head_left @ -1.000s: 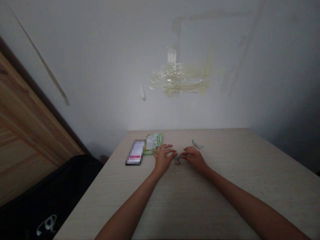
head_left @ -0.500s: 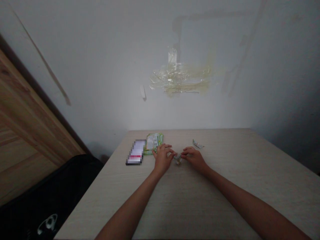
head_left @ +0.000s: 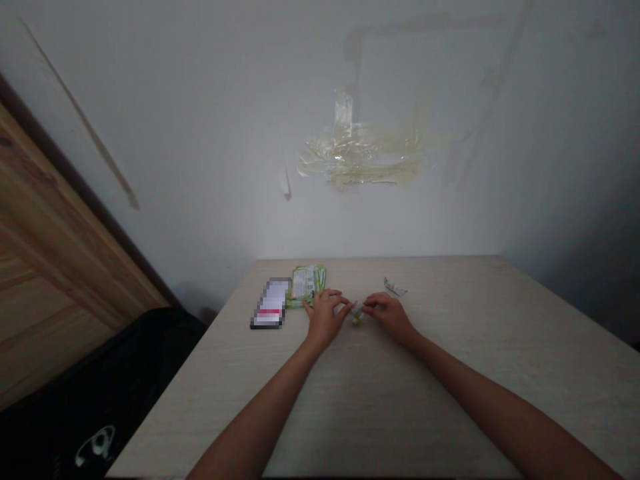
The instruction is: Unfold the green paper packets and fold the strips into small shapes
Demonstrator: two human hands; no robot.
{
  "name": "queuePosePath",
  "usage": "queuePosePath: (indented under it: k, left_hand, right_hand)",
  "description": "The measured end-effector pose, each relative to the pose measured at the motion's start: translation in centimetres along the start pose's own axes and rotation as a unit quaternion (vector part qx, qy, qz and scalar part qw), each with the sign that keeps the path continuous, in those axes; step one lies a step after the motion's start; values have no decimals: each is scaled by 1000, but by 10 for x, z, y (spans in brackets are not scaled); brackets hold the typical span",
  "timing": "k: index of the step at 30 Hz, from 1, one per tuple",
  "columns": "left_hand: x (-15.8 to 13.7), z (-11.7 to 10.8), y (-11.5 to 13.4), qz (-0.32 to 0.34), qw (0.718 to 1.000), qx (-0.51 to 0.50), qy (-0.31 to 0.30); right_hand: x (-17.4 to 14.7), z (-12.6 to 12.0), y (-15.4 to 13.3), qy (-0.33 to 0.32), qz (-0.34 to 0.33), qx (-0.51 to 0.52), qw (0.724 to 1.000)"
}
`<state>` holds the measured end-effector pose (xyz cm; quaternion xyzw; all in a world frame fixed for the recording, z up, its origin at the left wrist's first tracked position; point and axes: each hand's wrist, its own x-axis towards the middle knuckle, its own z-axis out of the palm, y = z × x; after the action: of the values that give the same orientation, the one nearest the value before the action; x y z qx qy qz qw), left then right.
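Observation:
Between my two hands is a small crumpled wrapper (head_left: 357, 313), whitish and green with a yellowish lower part. My left hand (head_left: 327, 317) pinches its left end between thumb and forefinger, the other fingers spread loosely. On the other side, the fingertips of my right hand (head_left: 389, 315) are pressed together at its right end. What the wrapper holds, if anything, is too small to make out. A stack of green and white printed packets (head_left: 306, 283) lies just behind my left hand. Beyond my right hand rests a twisted green and white wrapper (head_left: 395, 287).
A phone (head_left: 271, 304) with a blurred screen lies left of the packets on the pale wood-look table (head_left: 380, 407). The table's back edge meets a wall (head_left: 200, 133) with peeling tape (head_left: 360, 157). A black bag (head_left: 100, 393) stands at the left.
Both hands keep their hold on the small wrapper, with only a slight shift of the fingers. The whole view has moved very slightly.

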<state>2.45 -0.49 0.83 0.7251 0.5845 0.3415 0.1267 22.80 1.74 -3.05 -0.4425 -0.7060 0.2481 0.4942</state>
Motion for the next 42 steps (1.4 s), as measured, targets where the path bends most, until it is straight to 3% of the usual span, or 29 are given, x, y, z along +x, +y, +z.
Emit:
queuePosePath:
  k: [6,22,28,42]
  left_hand:
    - [0,3,-5,10,999,32,6]
    - [-3,1,-8,23,992,124,-20]
    - [-5,-2,-10,62,989,128,-34]
    - [-4,1,-13,64,987,137,-47]
  right_hand:
    - [0,1,1,-2,35,-68,997]
    - [-4,3,-6,-48,-62,-205,976]
    - [-2,-1,-6,-90,-118,-182,972]
    - [-3,-5,-4,-114,-195,-226,947]
